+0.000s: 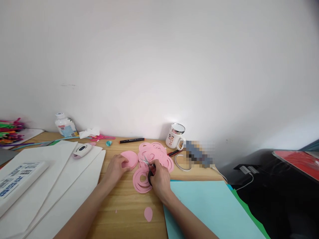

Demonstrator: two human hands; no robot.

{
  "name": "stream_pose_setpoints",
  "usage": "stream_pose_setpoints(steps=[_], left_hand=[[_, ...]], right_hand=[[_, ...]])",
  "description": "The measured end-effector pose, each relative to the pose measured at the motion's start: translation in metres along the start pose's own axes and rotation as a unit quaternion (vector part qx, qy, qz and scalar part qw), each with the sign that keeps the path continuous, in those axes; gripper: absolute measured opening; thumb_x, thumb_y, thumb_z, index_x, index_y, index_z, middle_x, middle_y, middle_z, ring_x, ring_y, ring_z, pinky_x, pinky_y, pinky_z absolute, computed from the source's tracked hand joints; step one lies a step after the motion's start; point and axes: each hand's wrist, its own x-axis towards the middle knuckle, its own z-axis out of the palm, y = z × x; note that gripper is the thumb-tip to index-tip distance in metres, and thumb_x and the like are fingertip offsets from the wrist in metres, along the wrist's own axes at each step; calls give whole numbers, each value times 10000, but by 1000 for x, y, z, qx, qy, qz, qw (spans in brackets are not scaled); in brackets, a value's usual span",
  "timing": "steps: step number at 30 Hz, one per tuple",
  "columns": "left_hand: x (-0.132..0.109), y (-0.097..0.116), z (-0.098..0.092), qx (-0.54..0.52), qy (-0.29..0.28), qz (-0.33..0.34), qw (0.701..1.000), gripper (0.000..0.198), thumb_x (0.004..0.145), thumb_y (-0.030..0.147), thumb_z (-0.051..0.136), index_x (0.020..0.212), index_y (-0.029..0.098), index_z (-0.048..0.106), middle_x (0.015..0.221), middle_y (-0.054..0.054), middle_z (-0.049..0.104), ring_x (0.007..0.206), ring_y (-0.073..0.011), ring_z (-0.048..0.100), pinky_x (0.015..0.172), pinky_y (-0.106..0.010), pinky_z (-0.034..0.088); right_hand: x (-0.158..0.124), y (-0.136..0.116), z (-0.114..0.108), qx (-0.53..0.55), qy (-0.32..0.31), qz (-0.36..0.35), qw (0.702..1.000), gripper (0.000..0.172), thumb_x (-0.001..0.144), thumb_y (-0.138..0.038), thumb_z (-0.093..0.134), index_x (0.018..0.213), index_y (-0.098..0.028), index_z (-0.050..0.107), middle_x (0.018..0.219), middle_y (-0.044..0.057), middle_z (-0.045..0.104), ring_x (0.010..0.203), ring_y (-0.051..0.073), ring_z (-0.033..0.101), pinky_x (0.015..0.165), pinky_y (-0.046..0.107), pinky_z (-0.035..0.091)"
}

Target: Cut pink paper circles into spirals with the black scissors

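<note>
My left hand point(116, 170) is closed on the edge of a round pink paper piece point(130, 160), thumb and fingers pinching its left side. In my right hand point(159, 177) is a pair of scissors point(146, 162) with black handles, the blades pointing up and left over the pink paper. Beneath and beyond the blades lies a heap of pink paper cutouts point(157, 149) with curved slits and rings. A ring-shaped pink cutout point(136, 183) rests just left of my right hand. Nearer to me, a small pink paper petal point(148, 214) lies on the wooden table point(124, 209).
White sheets point(57, 172) with a white box point(22, 182) cover the left side. Light blue paper point(206, 205) lies at right. Along the wall stand a white bottle point(66, 125) and a mug point(174, 136), with a black marker point(132, 140) between them. Pink-handled scissors point(103, 137) lie behind.
</note>
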Motion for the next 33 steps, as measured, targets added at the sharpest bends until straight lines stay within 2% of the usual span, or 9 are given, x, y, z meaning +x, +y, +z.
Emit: stream_pose_setpoints(steps=[4,8,12,15,18,21,27,31,33], left_hand=[[1,-3,0,-7,0,0,1000,66,615,239,725,637,179,709,797,-81,721,804,-263,615,729,-353,470],[2,-7,3,3,2,21,1000,147,697,261,632,579,194,689,717,-60,714,726,-237,596,686,-336,453],[2,-8,6,24,21,36,999,239,750,226,519,549,194,644,666,-66,693,693,-238,582,672,-339,442],[2,-8,8,26,31,27,999,163,693,178,520,598,197,651,649,-56,676,698,-239,591,657,-327,449],[1,-7,9,26,41,18,999,143,647,145,508,626,202,638,657,-47,670,688,-233,601,648,-322,459],[-1,-6,8,28,77,7,997,149,723,198,463,706,195,611,735,-76,673,740,-253,611,688,-357,471],[-8,7,4,-102,254,-86,958,229,842,428,445,900,210,486,787,-65,655,682,-248,640,621,-365,486],[-9,19,2,-332,200,-92,917,331,827,496,509,972,212,418,611,23,622,464,-193,607,494,-308,456],[-9,25,2,-426,151,-92,887,385,779,488,591,978,201,429,627,24,645,474,-187,633,532,-316,485]], right_hand=[[1,4,4,33,11,-6,999,302,661,-20,530,897,-203,578,712,15,708,678,220,642,588,261,375],[2,3,1,205,18,-56,977,145,718,-152,581,845,-213,545,741,19,702,626,180,604,600,268,437],[7,-4,-11,423,36,-76,902,250,688,-262,722,797,-218,501,771,25,683,641,159,579,626,282,477],[17,-3,-21,551,94,-6,829,332,661,-294,771,810,-221,484,691,-30,613,641,145,584,633,279,481],[31,9,-25,559,190,92,802,366,636,-352,784,791,-210,484,656,-55,558,577,119,563,567,247,457],[42,26,-21,547,221,114,799,404,632,-408,772,826,-210,478,635,-66,535,534,112,549,507,227,429],[42,40,-8,493,219,140,830,436,540,-353,832,804,-171,537,680,22,657,597,176,615,541,283,471],[35,28,-12,465,245,114,843,409,600,-361,806,865,-192,545,875,66,694,867,223,642,786,363,484],[31,18,-15,471,219,63,852,351,657,-375,773,849,-206,532,814,36,683,829,211,647,791,367,484]])
